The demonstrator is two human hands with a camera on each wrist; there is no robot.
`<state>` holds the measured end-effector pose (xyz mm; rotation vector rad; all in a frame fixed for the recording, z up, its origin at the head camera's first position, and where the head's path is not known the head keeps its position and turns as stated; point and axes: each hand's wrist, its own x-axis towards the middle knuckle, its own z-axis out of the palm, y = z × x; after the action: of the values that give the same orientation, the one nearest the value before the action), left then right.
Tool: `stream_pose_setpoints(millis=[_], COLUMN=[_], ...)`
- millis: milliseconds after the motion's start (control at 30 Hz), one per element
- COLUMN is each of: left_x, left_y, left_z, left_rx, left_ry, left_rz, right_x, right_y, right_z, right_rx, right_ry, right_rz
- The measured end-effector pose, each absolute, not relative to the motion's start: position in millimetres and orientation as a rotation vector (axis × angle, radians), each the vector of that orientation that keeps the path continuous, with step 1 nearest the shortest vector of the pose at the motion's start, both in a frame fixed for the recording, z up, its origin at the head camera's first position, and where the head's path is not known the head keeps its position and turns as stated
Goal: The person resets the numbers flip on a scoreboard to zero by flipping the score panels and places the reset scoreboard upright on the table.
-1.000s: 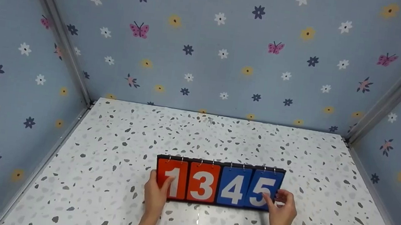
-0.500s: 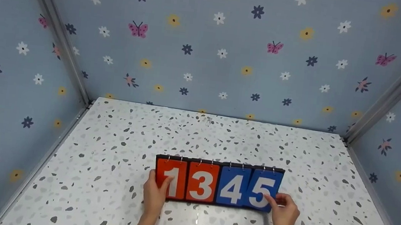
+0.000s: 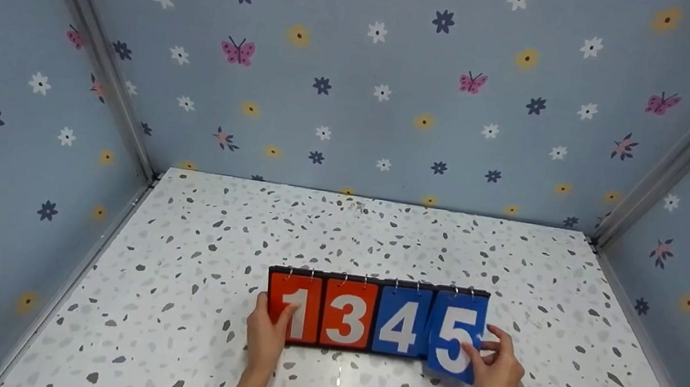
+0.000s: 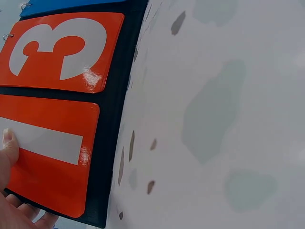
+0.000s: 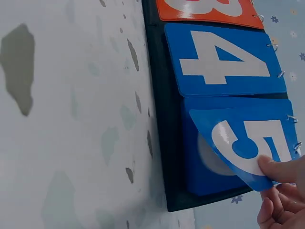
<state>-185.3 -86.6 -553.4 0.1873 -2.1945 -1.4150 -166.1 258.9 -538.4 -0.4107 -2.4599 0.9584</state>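
Note:
A flip scoreboard [image 4: 109, 119] with a dark backing leans tilted on the speckled table, showing 1, 3, 4 and 5 in the head view. My left hand [image 3: 265, 343] grips its left end, thumb over the red 1 card [image 3: 305, 319] and fingers behind. With thumb and fingers, my right hand [image 3: 500, 373] pinches the outer edge of the blue 5 card [image 5: 248, 143]. That card is bent up and away from the stack. Beneath it, in the right wrist view, shows another blue card [image 5: 193, 167] with part of a white figure, the rest covered.
Metal rings [image 3: 456, 290] join the cards to the top edge of the board. Under it spreads the white speckled tabletop [image 3: 340, 238]. Blue flowered panels [image 3: 382, 94] stand at the back and on both sides, with grey metal posts [image 3: 97, 55] at the corners.
The 5 card has come forward and away from the board, its lower edge now hanging below the backing. My right hand has moved a little right and toward me. The left hand keeps its place.

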Motion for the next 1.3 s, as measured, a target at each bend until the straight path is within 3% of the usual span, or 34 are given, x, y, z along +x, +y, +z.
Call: stream_pose_setpoints(millis=[200, 400, 633, 667, 867, 900, 1067, 1300], left_x=[-185, -186, -185, -185, -186, -186, -186, -185], left_y=[-87, -87, -86, -86, -87, -87, -86, -86], left_z=[-553, -553, -553, -553, -552, -552, -552, -552], left_rx=[0.179, 0.166, 0.186, 0.186, 0.19, 0.194, 0.202, 0.206], left_ry=[-2.194, -2.19, -2.198, -2.197, -2.195, -2.195, -2.195, -2.194], left_rz=[-1.414, -1.39, -1.425, -1.426, -1.442, -1.441, -1.421, -1.46], right_x=[-150, -151, -148, -156, -156, -149, -156, -165], right_y=[257, 271, 282, 294, 299, 290, 298, 292], right_z=[-512, -512, -483, -499, -480, -459, -455, -443], right_rx=[-0.241, -0.126, -0.033, 0.028, 0.183, 0.169, 0.323, 0.294], right_ry=[-2.51, -2.5, -2.544, -2.522, -2.444, -2.442, -2.34, -2.243], right_rz=[1.0, 1.12, 1.28, 1.304, 1.508, 1.545, 1.651, 1.629])
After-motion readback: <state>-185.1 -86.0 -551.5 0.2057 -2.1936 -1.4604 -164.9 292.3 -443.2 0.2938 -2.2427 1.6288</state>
